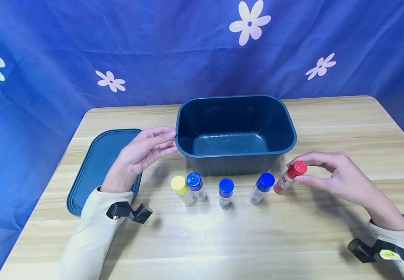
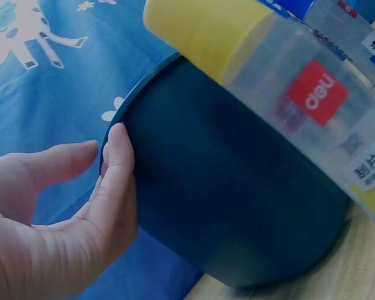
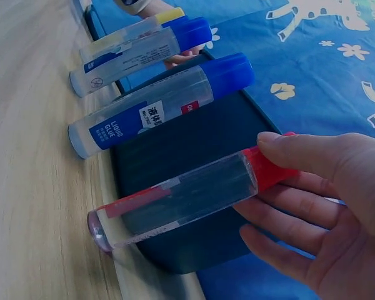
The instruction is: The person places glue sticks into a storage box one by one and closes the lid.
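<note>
My right hand (image 1: 331, 175) pinches the red cap of a clear liquid glue bottle (image 3: 181, 203) between thumb and fingers. The bottle leans slightly, its base close to the table, beside the front right corner of a dark teal plastic bin (image 1: 237, 165). At the bin's left side is my left hand (image 1: 149, 149), its extended fingers touching the outer wall near the rim and its thumb held apart. In front of the bin stand a yellow-capped glue bottle (image 1: 183, 190) and several blue-capped glue bottles (image 1: 225, 193), all upright. The bin's open top shows a bare floor inside.
A matching teal lid (image 1: 97, 167) lies flat on the wooden table (image 1: 202, 249) at the left, partly under my left forearm. Behind the table hangs a blue cloth (image 1: 174, 50) with white flowers. A black camera mount sits on each wrist.
</note>
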`<state>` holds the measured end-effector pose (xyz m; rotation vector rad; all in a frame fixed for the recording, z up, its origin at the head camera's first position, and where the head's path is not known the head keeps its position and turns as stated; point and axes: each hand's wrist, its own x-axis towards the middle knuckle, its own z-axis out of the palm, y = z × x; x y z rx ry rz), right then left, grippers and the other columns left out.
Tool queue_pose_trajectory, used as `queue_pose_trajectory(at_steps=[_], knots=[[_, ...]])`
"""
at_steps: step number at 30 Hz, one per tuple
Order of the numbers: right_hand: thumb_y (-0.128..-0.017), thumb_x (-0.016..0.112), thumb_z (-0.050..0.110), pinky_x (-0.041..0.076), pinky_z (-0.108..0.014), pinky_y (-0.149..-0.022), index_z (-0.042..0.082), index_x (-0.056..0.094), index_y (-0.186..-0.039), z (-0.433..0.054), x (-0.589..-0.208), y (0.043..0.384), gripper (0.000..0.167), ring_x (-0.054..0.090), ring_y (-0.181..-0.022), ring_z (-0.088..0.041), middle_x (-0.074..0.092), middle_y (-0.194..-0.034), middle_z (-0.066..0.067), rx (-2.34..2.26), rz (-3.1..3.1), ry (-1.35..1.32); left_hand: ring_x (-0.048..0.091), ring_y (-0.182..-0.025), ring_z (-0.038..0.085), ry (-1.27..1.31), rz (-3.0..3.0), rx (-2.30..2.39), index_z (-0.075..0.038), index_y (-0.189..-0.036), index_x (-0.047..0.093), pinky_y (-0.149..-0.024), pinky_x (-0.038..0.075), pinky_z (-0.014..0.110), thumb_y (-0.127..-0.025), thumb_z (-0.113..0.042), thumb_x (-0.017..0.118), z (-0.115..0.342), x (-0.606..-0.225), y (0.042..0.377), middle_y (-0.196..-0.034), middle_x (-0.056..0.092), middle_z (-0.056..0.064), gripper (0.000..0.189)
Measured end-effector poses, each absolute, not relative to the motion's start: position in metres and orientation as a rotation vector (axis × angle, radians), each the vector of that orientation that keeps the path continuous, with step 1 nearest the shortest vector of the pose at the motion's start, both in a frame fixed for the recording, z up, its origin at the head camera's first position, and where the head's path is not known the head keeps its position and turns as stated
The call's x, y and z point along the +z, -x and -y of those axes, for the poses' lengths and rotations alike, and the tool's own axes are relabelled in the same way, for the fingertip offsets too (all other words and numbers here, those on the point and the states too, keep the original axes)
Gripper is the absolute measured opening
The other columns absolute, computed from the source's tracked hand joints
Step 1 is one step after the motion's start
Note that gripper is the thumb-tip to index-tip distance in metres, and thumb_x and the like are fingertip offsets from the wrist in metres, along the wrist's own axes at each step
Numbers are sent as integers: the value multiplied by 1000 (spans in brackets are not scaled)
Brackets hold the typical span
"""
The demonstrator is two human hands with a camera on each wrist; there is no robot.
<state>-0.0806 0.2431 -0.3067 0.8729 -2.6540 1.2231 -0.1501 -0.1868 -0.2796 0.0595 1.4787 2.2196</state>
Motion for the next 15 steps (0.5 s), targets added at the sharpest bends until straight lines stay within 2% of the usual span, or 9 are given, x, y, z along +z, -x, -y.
queue_pose_trajectory(at_steps=[6, 15], knots=[[-70, 83, -3, 48, -11, -83, 18, 70, -110, -246, -307, 79, 47, 66, -93, -2, 72, -99, 8, 1171, 2651, -845, 67, -75, 15, 8, -1450, 2254, -3, -95, 67, -77, 58, 27, -94, 4, 54, 181, -285, 150, -86, 69, 8, 14], [-68, 83, -6, 49, -10, -81, 16, 71, -109, -247, -299, 78, 48, 66, -91, -1, 72, -99, 8, 1171, 2606, -808, 69, -81, 18, -11, -1402, 2282, 0, -99, 66, -79, 57, 28, -96, 3, 53, 181, -288, 149, -88, 71, 9, 14]])
